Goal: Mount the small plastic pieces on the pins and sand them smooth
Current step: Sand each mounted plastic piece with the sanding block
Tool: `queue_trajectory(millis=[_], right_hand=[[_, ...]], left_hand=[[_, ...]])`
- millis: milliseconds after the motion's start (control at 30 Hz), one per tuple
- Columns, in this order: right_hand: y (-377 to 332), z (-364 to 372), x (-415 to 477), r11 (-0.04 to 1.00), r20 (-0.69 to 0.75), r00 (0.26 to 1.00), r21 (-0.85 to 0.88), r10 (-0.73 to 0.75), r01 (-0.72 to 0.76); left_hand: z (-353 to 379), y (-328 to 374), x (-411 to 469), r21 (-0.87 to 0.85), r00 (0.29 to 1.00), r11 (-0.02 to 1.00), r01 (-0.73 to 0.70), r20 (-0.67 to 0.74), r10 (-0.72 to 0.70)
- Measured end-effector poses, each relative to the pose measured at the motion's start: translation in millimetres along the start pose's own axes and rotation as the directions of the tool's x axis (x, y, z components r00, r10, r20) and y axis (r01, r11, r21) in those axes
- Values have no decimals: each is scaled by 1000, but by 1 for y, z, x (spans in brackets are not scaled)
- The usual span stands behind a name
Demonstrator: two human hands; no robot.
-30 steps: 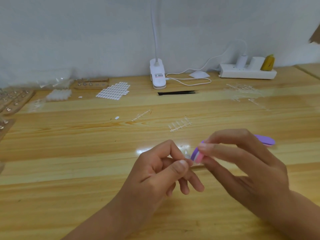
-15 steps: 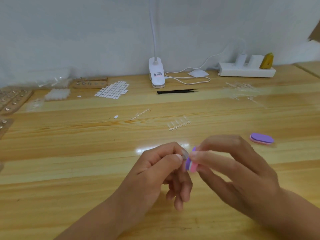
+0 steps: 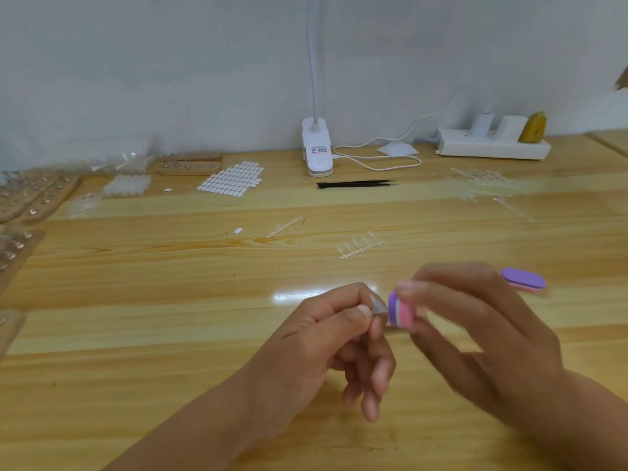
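Above the worktop [image 3: 170, 283], the left hand [image 3: 326, 345] pinched a clear plastic piece [image 3: 378, 305], and the right hand [image 3: 482, 334] pinched the sanding block [image 3: 401, 312]. The block had drawn back rightward along the piece, so sanding appeared underway.

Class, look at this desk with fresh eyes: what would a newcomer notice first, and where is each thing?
Front and centre, the left hand pinches a small clear plastic piece, and the right hand holds a purple and pink sanding block right beside it. A second sanding block lies on the wooden table beyond the right hand. At the back stands a white clip lamp, with black tweezers in front of it.
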State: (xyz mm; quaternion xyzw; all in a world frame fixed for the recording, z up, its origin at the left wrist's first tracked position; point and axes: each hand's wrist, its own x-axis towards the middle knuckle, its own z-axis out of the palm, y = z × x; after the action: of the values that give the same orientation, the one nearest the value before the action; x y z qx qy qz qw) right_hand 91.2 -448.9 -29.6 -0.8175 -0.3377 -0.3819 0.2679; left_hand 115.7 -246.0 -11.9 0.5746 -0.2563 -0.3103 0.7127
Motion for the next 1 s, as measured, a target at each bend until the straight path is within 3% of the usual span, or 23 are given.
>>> queue_trajectory(millis=[133, 267, 433, 567, 733, 867, 1000], right_hand=[[2, 1, -1, 987, 66, 988, -76, -140, 145], [10, -1, 3, 997, -18, 1000, -76, -24, 23], [4, 3, -2, 986, 51, 987, -66, -153, 156], [14, 0, 0, 999, -4, 1000, -50, 18, -18], [7, 5, -4, 995, 76, 993, -6, -95, 96], [15, 1, -1, 999, 11, 999, -37, 33, -33], [1, 7, -5, 995, 49, 994, -4, -99, 100]], left_hand=[[-3, 2, -2, -54, 998, 998, 31, 52, -28], [-7, 4, -2, -72, 998, 997, 36, 60, -32], [-6, 2, -2, -76, 996, 996, 55, 73, -49], [-6, 3, -1, -51, 998, 998, 48, 45, -45], [-6, 1, -1, -42, 995, 996, 72, 66, -69], [-6, 1, -1, -28, 996, 997, 77, 51, -75], [-5, -1, 0, 39, 997, 996, 76, -1, -76]])
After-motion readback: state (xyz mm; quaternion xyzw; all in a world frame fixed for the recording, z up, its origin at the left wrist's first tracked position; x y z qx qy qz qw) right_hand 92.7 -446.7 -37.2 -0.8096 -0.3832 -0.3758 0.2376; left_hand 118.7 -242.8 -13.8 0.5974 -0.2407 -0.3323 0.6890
